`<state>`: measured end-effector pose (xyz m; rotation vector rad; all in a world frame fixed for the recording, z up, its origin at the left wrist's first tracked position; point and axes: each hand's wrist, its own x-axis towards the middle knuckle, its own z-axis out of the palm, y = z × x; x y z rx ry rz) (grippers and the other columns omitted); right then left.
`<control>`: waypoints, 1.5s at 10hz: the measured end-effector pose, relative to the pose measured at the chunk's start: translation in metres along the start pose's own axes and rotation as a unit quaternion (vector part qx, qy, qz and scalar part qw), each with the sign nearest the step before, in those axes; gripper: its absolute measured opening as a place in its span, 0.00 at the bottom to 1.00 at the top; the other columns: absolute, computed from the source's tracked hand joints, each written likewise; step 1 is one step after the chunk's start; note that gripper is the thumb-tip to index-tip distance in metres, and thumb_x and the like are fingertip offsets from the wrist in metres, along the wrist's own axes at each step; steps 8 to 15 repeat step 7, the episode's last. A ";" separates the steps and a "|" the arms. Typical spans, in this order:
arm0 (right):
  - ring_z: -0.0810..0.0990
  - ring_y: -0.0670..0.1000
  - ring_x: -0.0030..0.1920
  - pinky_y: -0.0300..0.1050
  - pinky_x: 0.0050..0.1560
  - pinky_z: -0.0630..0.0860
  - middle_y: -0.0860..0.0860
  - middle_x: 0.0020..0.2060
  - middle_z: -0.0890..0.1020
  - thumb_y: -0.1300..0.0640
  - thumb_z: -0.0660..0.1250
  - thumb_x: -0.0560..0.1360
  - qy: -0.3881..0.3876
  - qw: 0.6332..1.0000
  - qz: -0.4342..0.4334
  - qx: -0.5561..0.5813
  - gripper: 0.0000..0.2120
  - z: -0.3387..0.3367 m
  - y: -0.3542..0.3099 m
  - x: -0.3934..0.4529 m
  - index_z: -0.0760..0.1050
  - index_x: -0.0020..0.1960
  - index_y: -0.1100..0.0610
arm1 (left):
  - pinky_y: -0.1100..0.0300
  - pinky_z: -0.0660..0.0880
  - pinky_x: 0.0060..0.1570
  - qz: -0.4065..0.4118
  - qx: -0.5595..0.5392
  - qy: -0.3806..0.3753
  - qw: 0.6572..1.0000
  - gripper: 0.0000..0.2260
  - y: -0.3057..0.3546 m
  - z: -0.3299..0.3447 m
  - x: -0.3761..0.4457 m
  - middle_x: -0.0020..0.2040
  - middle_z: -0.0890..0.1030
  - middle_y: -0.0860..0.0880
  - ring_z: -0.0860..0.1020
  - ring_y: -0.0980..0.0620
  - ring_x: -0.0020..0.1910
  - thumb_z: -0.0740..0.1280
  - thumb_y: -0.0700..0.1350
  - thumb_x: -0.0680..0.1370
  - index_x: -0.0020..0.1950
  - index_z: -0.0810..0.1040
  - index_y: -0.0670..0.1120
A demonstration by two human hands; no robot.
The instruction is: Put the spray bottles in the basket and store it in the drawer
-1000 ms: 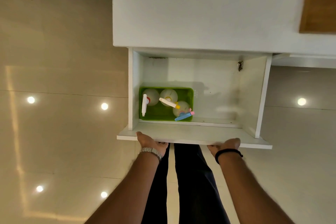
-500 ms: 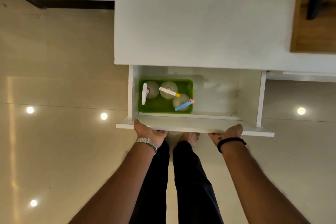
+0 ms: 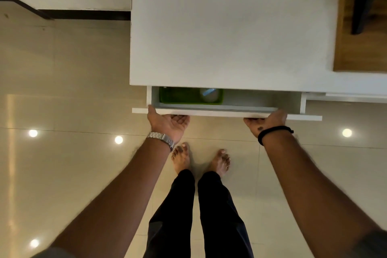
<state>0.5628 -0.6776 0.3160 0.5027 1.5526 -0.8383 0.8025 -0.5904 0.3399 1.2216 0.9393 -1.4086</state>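
The drawer is open only by a narrow gap under the front edge of the white tabletop. Its white front panel runs across the picture, and both hands are on this panel.

The left hand holds the panel near its left end: the thumb lies on the top edge, and the fingers are curled under the lower edge. A metal watch is on this wrist. The right hand holds the panel toward its right end in the same way, with the fingers closed around the edge. A black band is around this wrist. The two hands are well apart, each one clamped on the drawer front.

The green basket sits inside the drawer, in its left part, close to the left wall. Only the front strip of the basket shows; the rest is hidden under the tabletop. In the right end of the basket one spray bottle is visible, pale and round, with a blue part on top. Other bottles cannot be seen from here. The right part of the drawer shows only its white floor.

Below the drawer, the person stands with two bare feet on the glossy beige floor, in black trousers. Round light reflections shine on the floor tiles. At the far right corner a wooden surface adjoins the white tabletop.
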 end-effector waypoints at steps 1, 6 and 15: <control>0.67 0.63 0.74 0.60 0.74 0.65 0.63 0.76 0.63 0.36 0.53 0.80 -0.020 1.000 -0.011 0.016 0.36 0.013 -0.007 -0.001 0.54 0.79 0.58 | 0.43 0.70 0.72 0.014 0.007 -0.014 1.000 0.42 0.008 0.011 0.001 0.69 0.73 0.33 0.74 0.36 0.67 0.50 0.70 0.78 0.74 0.65 0.35; 0.77 0.61 0.63 0.57 0.65 0.74 0.62 0.65 0.75 0.39 0.55 0.81 -0.078 0.996 -0.052 -0.013 0.33 0.037 -0.023 -0.007 0.65 0.72 0.65 | 0.45 0.71 0.70 0.091 0.089 -0.054 0.990 0.36 0.025 0.033 0.012 0.67 0.78 0.36 0.78 0.38 0.67 0.46 0.65 0.81 0.71 0.69 0.37; 0.79 0.59 0.61 0.54 0.62 0.76 0.61 0.63 0.78 0.39 0.56 0.81 -0.084 0.991 -0.063 -0.084 0.31 0.031 -0.017 -0.010 0.67 0.71 0.63 | 0.47 0.71 0.71 0.101 0.161 -0.039 0.981 0.34 0.024 0.033 0.011 0.68 0.78 0.39 0.77 0.40 0.67 0.46 0.63 0.82 0.72 0.69 0.37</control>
